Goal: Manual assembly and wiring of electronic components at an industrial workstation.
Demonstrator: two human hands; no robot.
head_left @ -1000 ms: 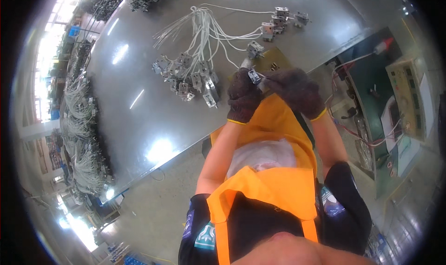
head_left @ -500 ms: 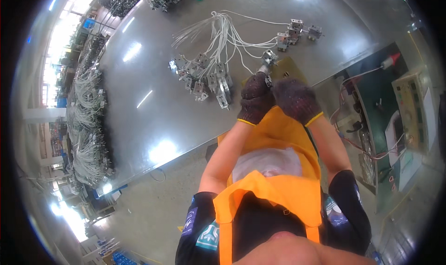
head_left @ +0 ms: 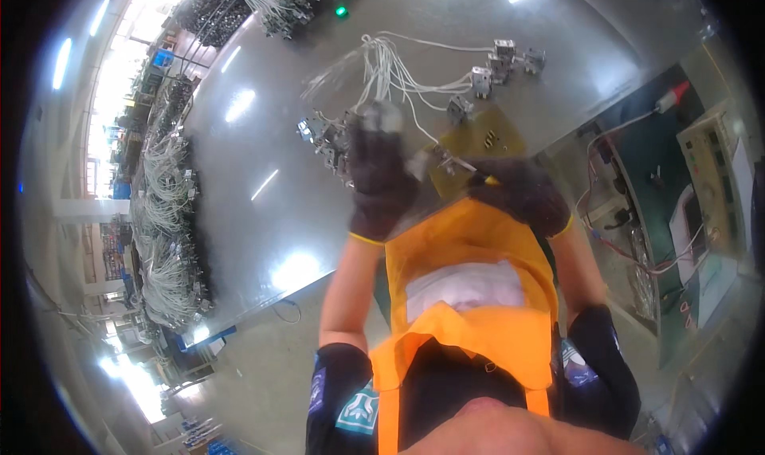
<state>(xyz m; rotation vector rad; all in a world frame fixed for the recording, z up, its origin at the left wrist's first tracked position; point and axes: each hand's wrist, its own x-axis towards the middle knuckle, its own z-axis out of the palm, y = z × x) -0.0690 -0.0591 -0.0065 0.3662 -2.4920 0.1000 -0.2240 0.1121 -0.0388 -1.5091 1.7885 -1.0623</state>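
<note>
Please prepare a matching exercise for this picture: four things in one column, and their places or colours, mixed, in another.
1. Left hand
2. Right hand
3. Apron
4. Wires

A. Orange
B. At the lower right corner of the yellowish plate
C. White, lying on the table
D. Partly in front of the left-side metal parts

Right pairs: 1-D, 2-B, 3-A, 4-C

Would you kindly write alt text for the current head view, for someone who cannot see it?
The gloved right hand holds a partly yellow tool by a metal part; the left hand, also gloved and blurred, is beside a cluster of wired metal parts on a grey table.
</note>
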